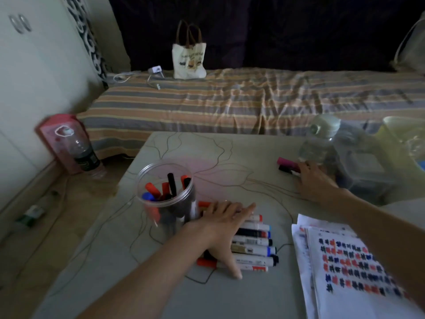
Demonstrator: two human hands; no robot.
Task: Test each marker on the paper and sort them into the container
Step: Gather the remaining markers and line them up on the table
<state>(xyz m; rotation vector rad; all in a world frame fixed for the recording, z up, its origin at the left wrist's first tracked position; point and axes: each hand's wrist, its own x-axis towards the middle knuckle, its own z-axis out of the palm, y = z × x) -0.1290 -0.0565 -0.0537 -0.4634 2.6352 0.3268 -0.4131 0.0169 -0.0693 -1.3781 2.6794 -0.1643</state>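
Stacked white sheets of paper (345, 268), covered in rows of red, blue and black test marks, are lying at the near right of the grey table (253, 157). Beside them, the left hand (220, 229) is resting flat, fingers spread, on a row of white-barrelled markers (255, 245). Just left, a clear round plastic container (165, 194) is holding several capped markers upright. Farther right, the right hand (315, 180) is touching a pink marker (286, 161) and a black marker (286, 169); its grip is unclear.
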